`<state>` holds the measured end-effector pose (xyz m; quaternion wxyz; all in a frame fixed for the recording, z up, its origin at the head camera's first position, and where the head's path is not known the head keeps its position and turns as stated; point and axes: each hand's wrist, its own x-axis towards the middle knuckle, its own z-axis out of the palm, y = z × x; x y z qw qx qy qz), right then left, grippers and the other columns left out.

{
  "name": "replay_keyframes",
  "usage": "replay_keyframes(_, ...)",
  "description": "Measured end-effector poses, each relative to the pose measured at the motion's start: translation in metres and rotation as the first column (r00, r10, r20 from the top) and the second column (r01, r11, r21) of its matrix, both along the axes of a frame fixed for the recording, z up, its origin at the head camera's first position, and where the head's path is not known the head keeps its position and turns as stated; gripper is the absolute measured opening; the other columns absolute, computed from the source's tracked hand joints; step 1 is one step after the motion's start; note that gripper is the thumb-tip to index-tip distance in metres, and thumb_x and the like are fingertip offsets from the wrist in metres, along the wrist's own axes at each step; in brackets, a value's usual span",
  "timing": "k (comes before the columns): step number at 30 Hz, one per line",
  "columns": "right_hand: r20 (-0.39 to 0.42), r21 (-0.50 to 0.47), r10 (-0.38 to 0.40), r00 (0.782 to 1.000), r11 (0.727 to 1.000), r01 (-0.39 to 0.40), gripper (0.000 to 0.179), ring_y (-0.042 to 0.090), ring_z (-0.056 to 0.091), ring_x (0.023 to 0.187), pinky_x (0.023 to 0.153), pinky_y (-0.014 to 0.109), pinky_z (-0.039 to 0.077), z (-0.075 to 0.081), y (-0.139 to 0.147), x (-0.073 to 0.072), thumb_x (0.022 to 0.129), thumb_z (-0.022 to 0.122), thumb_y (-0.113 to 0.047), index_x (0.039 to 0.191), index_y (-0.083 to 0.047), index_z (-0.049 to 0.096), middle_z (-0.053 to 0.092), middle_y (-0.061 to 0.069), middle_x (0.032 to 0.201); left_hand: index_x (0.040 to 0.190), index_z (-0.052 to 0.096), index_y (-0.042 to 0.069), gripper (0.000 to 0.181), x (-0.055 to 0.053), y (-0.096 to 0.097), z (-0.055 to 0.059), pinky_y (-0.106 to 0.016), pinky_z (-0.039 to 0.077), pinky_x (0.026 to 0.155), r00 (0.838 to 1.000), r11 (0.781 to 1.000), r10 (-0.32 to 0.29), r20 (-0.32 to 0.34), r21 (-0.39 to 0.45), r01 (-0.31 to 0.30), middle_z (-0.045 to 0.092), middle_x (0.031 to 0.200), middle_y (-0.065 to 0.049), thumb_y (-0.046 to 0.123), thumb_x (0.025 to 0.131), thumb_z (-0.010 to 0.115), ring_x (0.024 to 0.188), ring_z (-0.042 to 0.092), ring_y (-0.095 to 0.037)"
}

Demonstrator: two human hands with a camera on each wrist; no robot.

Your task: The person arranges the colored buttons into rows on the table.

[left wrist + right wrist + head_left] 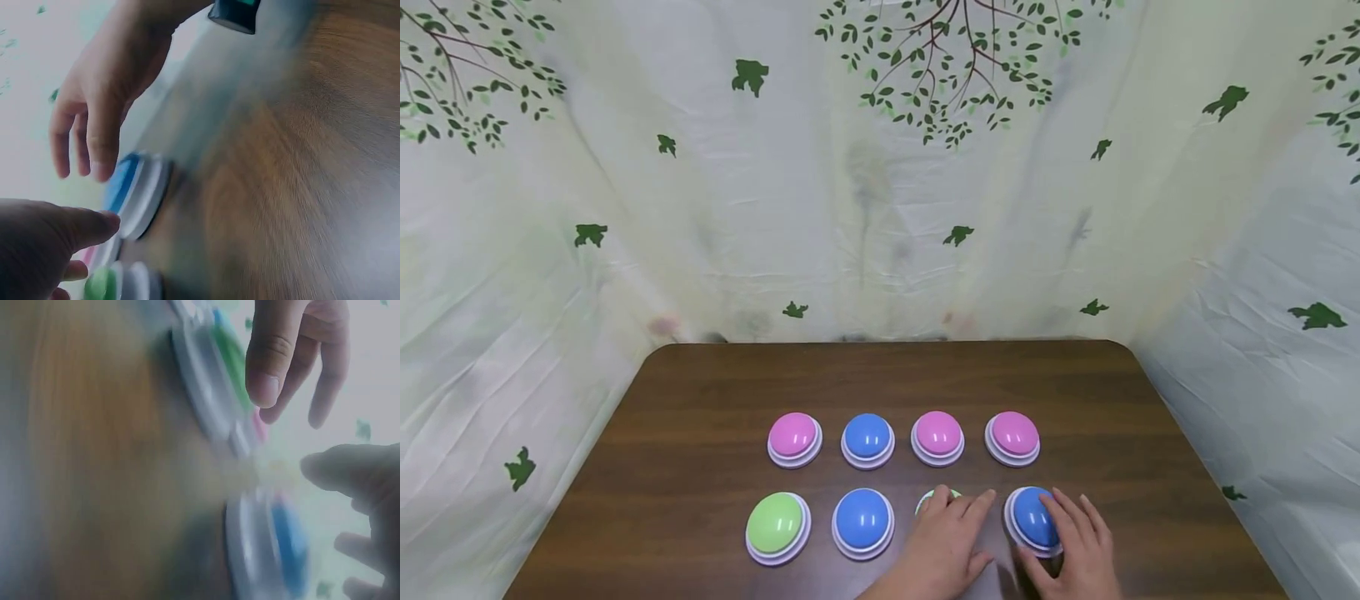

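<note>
Above green and blue buttons (215, 378) (1034, 518), hands (943, 542) (1075, 546) relaxed, fingers parted

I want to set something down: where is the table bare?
Left of the leftmost green button, right of the right hand, and beyond the back row, the table is bare. Crowded: around the left hand and rightmost blue button.

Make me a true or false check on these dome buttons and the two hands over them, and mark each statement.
1. In the head view, the left hand partly covers a green dome button. True.
2. The back row is entirely pink. False: it includes a blue dome button.
3. The right hand is at the rightmost front button, which is blue. True.
4. The front row starts with pink on the left. False: the leftmost front button is green.
5. The table is brown. True.
</note>
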<state>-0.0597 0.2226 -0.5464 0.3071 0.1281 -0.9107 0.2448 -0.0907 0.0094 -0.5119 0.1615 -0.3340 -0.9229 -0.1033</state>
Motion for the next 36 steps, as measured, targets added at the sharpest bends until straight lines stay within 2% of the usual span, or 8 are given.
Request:
replay_keyframes(5, -0.213, -0.008, 0.124, 0.969, 0.992, -0.128, 0.072, 0.005, 0.029, 0.150, 0.126, 0.026, 0.012, -0.003, -0.030, -0.009, 0.100, 0.047, -0.064, 0.121, 0.003, 0.066, 0.068, 0.021, 0.115, 0.134, 0.062, 0.016, 0.071, 0.010, -0.039, -0.004, -0.032, 0.048, 0.082, 0.996, 0.987, 0.073, -0.056, 0.149, -0.064, 0.071, 0.119, 0.005, 0.044, 0.073, 0.087, 0.101, 0.055, -0.017)
replay_keyframes(7, -0.228, 0.005, 0.162, 0.960, 0.986, -0.165, 0.070, 0.006, 0.029, 0.150, 0.126, 0.027, 0.014, -0.005, -0.042, -0.010, 0.100, 0.048, -0.062, 0.121, 0.002, 0.066, 0.068, 0.019, 0.115, 0.131, 0.064, 0.016, 0.072, 0.013, -0.054, -0.009, -0.034, 0.048, 0.082, 0.989, 0.974, 0.126, -0.083, 0.200, -0.107, 0.070, 0.121, 0.004, 0.042, 0.069, 0.089, 0.102, 0.055, -0.018)
replay_keyframes(10, -0.143, 0.014, 0.165, 0.976, 0.986, -0.165, 0.064, 0.023, 0.042, 0.141, 0.125, 0.023, 0.013, -0.004, -0.059, -0.007, 0.092, 0.067, -0.057, 0.124, -0.001, 0.066, 0.069, 0.017, 0.118, 0.130, 0.065, 0.015, 0.077, 0.016, -0.075, -0.020, -0.037, 0.048, 0.083, 0.972, 0.947, 0.213, -0.094, 0.265, -0.182, 0.068, 0.123, -0.001, 0.037, 0.061, 0.092, 0.102, 0.055, -0.022)
replay_keyframes(13, 0.048, 0.035, 0.089, 0.995, 0.995, -0.091, 0.074, 0.038, 0.048, 0.128, 0.121, 0.042, 0.026, -0.001, -0.074, -0.003, 0.072, 0.088, -0.049, 0.129, -0.008, 0.064, 0.068, 0.014, 0.124, 0.128, 0.067, 0.014, 0.079, 0.019, -0.088, -0.029, -0.037, 0.048, 0.084, 0.947, 0.910, 0.310, -0.088, 0.315, -0.268, 0.067, 0.126, -0.006, 0.033, 0.057, 0.095, 0.099, 0.054, -0.023)
replay_keyframes(15, 0.173, 0.060, 0.023, 0.985, 0.998, -0.034, 0.088, 0.041, 0.048, 0.129, 0.115, 0.053, 0.031, 0.000, -0.082, -0.001, 0.056, 0.097, -0.041, 0.132, -0.011, 0.062, 0.067, 0.013, 0.127, 0.129, 0.066, 0.013, 0.080, 0.022, -0.094, -0.034, -0.037, 0.049, 0.084, 0.930, 0.883, 0.362, -0.062, 0.341, -0.321, 0.065, 0.128, -0.011, 0.033, 0.057, 0.095, 0.097, 0.056, -0.024)
replay_keyframes(18, 0.249, 0.087, -0.041, 0.968, 0.996, 0.020, 0.092, 0.043, 0.047, 0.131, 0.107, 0.060, 0.036, 0.001, -0.089, -0.001, 0.054, 0.099, -0.039, 0.133, -0.011, 0.062, 0.066, 0.013, 0.128, 0.132, 0.063, 0.009, 0.082, 0.026, -0.098, -0.038, -0.040, 0.053, 0.085, 0.909, 0.845, 0.417, 0.020, 0.360, -0.396, 0.063, 0.128, -0.014, 0.034, 0.061, 0.094, 0.101, 0.062, -0.026)
replay_keyframes(26, 0.247, 0.043, -0.044, 0.968, 0.998, 0.035, 0.087, 0.039, 0.058, 0.122, 0.103, 0.052, 0.045, -0.007, -0.097, -0.005, 0.061, 0.097, -0.032, 0.135, -0.007, 0.060, 0.067, 0.015, 0.127, 0.142, 0.052, 0.003, 0.092, 0.029, -0.109, -0.043, -0.048, 0.057, 0.090, 0.851, 0.767, 0.422, 0.312, 0.378, -0.519, 0.062, 0.125, -0.016, 0.037, 0.067, 0.093, 0.106, 0.068, -0.030)
replay_keyframes(36, 0.213, -0.032, -0.010, 0.977, 0.999, 0.017, 0.089, 0.034, 0.066, 0.112, 0.093, 0.050, 0.051, -0.015, -0.100, -0.007, 0.060, 0.098, -0.028, 0.136, -0.004, 0.058, 0.068, 0.015, 0.126, 0.136, 0.056, 0.000, 0.088, 0.030, -0.121, -0.045, -0.047, 0.055, 0.093, 0.856, 0.763, 0.423, 0.298, 0.393, -0.514, 0.064, 0.126, -0.016, 0.038, 0.066, 0.094, 0.111, 0.066, -0.030)
